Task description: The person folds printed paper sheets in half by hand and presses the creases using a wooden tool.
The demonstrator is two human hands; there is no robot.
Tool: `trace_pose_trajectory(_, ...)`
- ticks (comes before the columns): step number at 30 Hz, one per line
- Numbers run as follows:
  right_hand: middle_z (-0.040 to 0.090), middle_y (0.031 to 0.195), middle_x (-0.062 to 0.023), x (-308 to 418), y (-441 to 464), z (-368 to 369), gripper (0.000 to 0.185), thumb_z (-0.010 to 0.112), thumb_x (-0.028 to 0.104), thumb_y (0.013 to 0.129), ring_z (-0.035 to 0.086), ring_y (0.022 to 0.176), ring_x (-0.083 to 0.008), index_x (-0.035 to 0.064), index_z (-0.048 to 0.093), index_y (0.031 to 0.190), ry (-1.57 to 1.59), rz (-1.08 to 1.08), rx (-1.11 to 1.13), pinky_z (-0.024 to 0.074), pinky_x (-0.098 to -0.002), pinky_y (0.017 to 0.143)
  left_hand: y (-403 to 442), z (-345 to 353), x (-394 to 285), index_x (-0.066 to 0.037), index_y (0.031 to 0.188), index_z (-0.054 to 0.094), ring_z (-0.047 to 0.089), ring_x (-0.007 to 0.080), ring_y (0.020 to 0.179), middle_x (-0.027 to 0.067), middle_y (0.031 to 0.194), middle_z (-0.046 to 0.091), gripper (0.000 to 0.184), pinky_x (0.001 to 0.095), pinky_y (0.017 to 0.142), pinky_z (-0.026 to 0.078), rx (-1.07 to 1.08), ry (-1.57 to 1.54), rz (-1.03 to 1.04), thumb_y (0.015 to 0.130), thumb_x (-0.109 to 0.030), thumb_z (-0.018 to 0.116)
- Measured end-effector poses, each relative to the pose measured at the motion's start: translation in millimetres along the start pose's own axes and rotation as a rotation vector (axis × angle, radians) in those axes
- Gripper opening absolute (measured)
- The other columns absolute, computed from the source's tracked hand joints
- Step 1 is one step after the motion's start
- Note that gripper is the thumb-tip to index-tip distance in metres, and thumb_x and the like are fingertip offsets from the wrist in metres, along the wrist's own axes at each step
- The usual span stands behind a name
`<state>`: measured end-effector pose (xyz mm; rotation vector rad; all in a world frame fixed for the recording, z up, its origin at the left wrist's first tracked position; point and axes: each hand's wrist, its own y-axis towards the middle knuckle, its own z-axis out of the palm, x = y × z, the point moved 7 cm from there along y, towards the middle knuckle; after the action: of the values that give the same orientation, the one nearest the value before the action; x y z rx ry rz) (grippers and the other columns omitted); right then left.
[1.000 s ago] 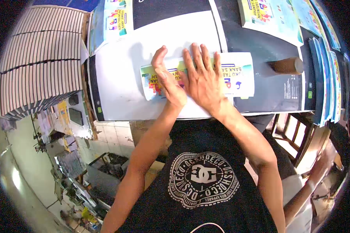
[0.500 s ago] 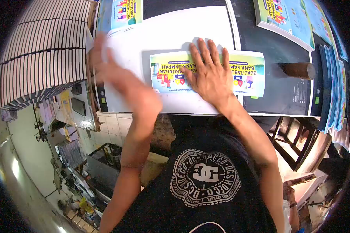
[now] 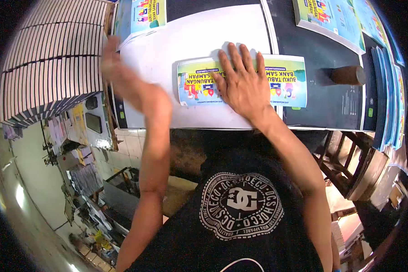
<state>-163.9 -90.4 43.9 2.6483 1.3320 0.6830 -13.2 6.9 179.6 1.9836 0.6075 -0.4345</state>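
A printed sheet [image 3: 288,81] with yellow, green and blue artwork lies crosswise on a large white sheet [image 3: 199,36] and the dark board beside it. My right hand [image 3: 244,88] rests flat on its middle, fingers spread, covering part of the print. My left hand [image 3: 122,72] is off the printed sheet, over the left edge of the work surface beside the stacked booklets [image 3: 52,81]. Motion blurs its fingers, and whether it holds anything is not visible.
A dark cylindrical object [image 3: 348,75] lies on the black board [image 3: 317,50] at right. More printed sheets [image 3: 148,13] are at the upper left, a thick printed stack [image 3: 331,20] at the upper right, and blue-edged stacks [image 3: 385,99] at the far right.
My left hand has left the printed sheet and moved left to the surface's edge. The sheet now lies flatter, with my right hand still on it.
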Motion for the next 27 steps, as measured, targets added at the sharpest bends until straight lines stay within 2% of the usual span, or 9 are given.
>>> trace_pose_trajectory(1,0.042,0.154,-0.0173,0.4,0.8,0.7,0.056,0.041,0.045,0.102,0.036,0.144,-0.0358,0.008,0.052,0.143,0.001,0.008,0.006,0.022,-0.059,0.118,14.9,-20.4,-8.7,0.005,0.134,0.047,0.053,0.0268,0.125,0.0209,0.139,0.049,0.061,0.0311,0.092,0.053,-0.118,-0.002,-0.076,0.109,-0.047,0.026)
trace_pose_trajectory(4,0.044,0.152,-0.0173,0.9,1.7,3.3,0.056,0.041,0.045,0.102,0.036,0.144,-0.0359,0.0081,0.052,0.143,-0.015,0.005,-0.006,0.0228,-0.0596,0.117,-14.2,-2.3,-21.5,0.005,0.137,0.042,0.046,0.033,0.132,0.0231,0.143,0.044,0.054,0.0439,0.107,0.04,0.019,0.038,0.239,0.108,-0.039,0.031)
trace_pose_trajectory(6,0.045,0.152,-0.0175,2.3,0.4,1.8,0.055,0.042,0.043,0.102,0.037,0.144,-0.0363,0.0079,0.052,0.143,-0.008,0.002,0.002,0.0236,-0.06,0.117,-65.3,52.8,-3.4,0.006,0.138,0.041,0.037,0.0402,0.136,0.0253,0.145,0.04,0.046,0.0544,0.116,0.025,0.149,-0.216,0.184,0.106,-0.025,0.034)
trace_pose_trajectory(7,0.045,0.152,-0.0175,2.7,-1.0,2.1,0.054,0.043,0.043,0.102,0.037,0.144,-0.0365,0.0077,0.052,0.142,-0.008,0.0,0.004,0.0239,-0.06,0.117,-101.6,89.8,19.6,0.005,0.139,0.041,0.037,0.0389,0.136,0.0251,0.145,0.038,0.045,0.0523,0.115,0.028,0.481,0.208,0.194,0.105,-0.023,0.034)
trace_pose_trajectory(9,0.045,0.152,-0.0175,-1.9,8.2,0.4,0.054,0.044,0.042,0.101,0.037,0.143,-0.0369,0.0073,0.052,0.142,-0.021,-0.003,-0.018,0.0243,-0.06,0.116,-87.2,88.7,30.0,0.005,0.136,0.044,0.04,0.0366,0.135,0.0237,0.142,0.042,0.043,0.0496,0.114,0.03,0.327,-0.214,-0.085,0.106,-0.023,0.034)
trace_pose_trajectory(14,0.046,0.151,-0.0178,0.6,1.0,3.9,0.054,0.045,0.041,0.101,0.038,0.142,-0.0377,0.0062,0.053,0.142,0.003,-0.004,-0.04,0.0249,-0.0601,0.116,-60.6,59.7,41.7,0.004,0.134,0.049,0.045,0.0308,0.133,0.0201,0.138,0.05,0.051,0.0445,0.115,0.03,0.26,-0.346,-0.156,0.11,-0.034,0.024)
trace_pose_trajectory(16,0.046,0.15,-0.0181,0.1,2.0,1.3,0.054,0.046,0.042,0.101,0.039,0.141,-0.038,0.0063,0.053,0.141,-0.003,0.001,-0.032,0.0249,-0.0607,0.115,-28.7,19.6,23.3,0.002,0.13,0.057,0.052,0.0286,0.125,0.0177,0.133,0.056,0.062,0.0432,0.112,0.034,-0.073,-0.421,-0.122,0.109,-0.045,0.022)
trace_pose_trajectory(21,0.05,0.143,-0.018,4.5,3.4,-2.3,0.054,0.049,0.042,0.1,0.043,0.136,-0.0376,0.0069,0.053,0.14,-0.023,-0.024,-0.05,0.0271,-0.0617,0.113,27.2,-61.4,-48.8,-0.002,0.137,0.046,0.05,0.0273,0.128,0.0189,0.136,0.053,0.072,0.0472,0.106,0.041,-0.365,-0.61,0.061,0.105,-0.058,0.014)
trace_pose_trajectory(27,0.057,0.119,-0.0147,5.7,4.3,-11.1,0.046,0.055,0.04,0.097,0.052,0.12,-0.0339,0.007,0.058,0.128,-0.01,-0.04,-0.068,0.0313,-0.0599,0.11,8.0,-63.0,-43.9,-0.002,0.133,0.049,0.052,0.031,0.126,0.0183,0.131,0.056,0.065,0.0501,0.107,0.041,-0.272,-0.644,-0.027,0.105,-0.056,0.026)
